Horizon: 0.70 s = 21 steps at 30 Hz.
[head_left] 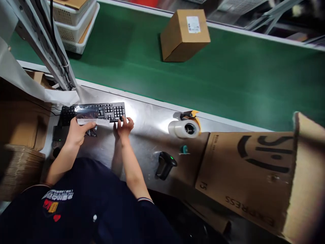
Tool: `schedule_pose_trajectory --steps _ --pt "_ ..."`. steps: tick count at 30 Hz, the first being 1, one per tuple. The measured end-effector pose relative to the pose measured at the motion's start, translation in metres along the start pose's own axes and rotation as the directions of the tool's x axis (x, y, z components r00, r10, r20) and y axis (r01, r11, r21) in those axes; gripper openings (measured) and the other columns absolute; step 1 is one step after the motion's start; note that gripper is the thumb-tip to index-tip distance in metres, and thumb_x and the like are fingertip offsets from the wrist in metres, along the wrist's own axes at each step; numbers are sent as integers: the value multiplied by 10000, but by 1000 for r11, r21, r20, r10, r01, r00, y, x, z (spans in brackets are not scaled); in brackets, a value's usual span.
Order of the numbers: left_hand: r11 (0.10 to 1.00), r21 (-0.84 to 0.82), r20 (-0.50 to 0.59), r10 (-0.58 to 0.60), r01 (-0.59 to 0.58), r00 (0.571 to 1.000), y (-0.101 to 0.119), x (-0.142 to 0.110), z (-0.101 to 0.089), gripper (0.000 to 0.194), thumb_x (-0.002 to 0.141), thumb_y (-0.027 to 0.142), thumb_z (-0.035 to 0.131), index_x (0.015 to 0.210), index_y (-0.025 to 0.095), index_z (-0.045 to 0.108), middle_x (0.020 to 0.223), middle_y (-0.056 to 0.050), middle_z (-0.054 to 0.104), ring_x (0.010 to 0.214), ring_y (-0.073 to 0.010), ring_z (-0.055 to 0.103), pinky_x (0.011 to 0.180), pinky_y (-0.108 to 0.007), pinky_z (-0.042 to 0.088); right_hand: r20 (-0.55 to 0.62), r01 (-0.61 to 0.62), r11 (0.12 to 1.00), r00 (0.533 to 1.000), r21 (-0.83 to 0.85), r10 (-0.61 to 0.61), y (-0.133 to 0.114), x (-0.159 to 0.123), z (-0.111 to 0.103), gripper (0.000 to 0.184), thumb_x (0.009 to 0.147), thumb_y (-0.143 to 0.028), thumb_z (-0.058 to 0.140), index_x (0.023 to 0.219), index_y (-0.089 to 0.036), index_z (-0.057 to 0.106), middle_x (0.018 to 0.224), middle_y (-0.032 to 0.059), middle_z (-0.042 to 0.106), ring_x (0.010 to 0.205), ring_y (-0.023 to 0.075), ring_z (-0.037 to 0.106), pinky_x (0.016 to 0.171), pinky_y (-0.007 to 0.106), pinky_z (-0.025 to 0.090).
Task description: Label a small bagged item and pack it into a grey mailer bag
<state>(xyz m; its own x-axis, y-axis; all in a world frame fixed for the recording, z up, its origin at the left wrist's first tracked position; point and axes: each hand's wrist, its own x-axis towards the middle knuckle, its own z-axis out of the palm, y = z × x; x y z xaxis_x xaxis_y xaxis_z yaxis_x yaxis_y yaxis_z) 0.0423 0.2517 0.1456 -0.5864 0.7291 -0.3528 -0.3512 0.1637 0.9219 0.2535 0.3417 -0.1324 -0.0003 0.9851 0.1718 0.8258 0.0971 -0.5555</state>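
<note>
My left hand (77, 132) is closed, its thumb pressing on a clear plastic bag (87, 111) with a white printed label strip (100, 121). The bag is held over the left and middle part of a black keyboard (108, 110) and hides some of its keys. At the keyboard's right end, my right hand (124, 128) has its fingers apart at the number pad, and no object is in it. Whether a fingertip presses a key cannot be made out. Something dark and shiny (91, 131) shows below the label.
On the metal table (144, 135) stand a barcode scanner (165, 166) and a tape dispenser with a clear roll (181, 128). A large cardboard box (243, 169) fills the right. Behind, a green conveyor (122, 51) bears a carton (184, 35) and stacked white baskets (73, 32).
</note>
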Motion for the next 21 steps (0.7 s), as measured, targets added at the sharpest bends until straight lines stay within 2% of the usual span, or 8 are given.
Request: schedule_pose_trajectory --steps 5,11,14,18,21 --pt "1000 20 -9 -4 4 1000 -1 2 -8 392 439 193 929 774 150 729 752 -13 758 664 -156 687 689 -276 582 -46 -7 1000 999 -21 6 -10 31 4 381 955 -380 564 1241 -178 712 1318 175 546 1236 320 473 1087 522 396" --pt "1000 31 -66 0 2 998 -4 9 -19 381 443 176 911 770 158 715 727 0 744 641 -156 677 654 -269 564 -39 -2 999 999 -39 0 -2 16 -3 424 908 -222 527 1298 -153 678 1365 177 532 1243 284 426 1111 498 365" --pt "999 42 -56 -7 10 998 -6 11 -21 375 454 186 909 771 160 712 722 2 738 646 -160 676 662 -280 562 -8 -3 998 1000 -57 3 -2 11 -1 438 911 -234 527 1313 -159 686 1403 190 521 1284 301 411 1125 516 355" --pt "998 59 -44 -10 13 999 -5 10 -23 377 458 199 913 779 154 721 728 -1 740 662 -158 677 675 -275 559 21 -49 996 998 -77 51 -13 18 7 379 905 -271 532 1207 -205 751 1358 171 563 1273 328 465 1095 537 391" --pt "998 59 -66 11 -8 998 0 8 -26 379 445 193 912 771 159 724 722 5 741 660 -158 674 677 -277 564 3 9 998 1000 -65 -9 -26 30 12 391 915 -291 529 1237 -216 737 1407 166 546 1311 329 464 1114 530 379"
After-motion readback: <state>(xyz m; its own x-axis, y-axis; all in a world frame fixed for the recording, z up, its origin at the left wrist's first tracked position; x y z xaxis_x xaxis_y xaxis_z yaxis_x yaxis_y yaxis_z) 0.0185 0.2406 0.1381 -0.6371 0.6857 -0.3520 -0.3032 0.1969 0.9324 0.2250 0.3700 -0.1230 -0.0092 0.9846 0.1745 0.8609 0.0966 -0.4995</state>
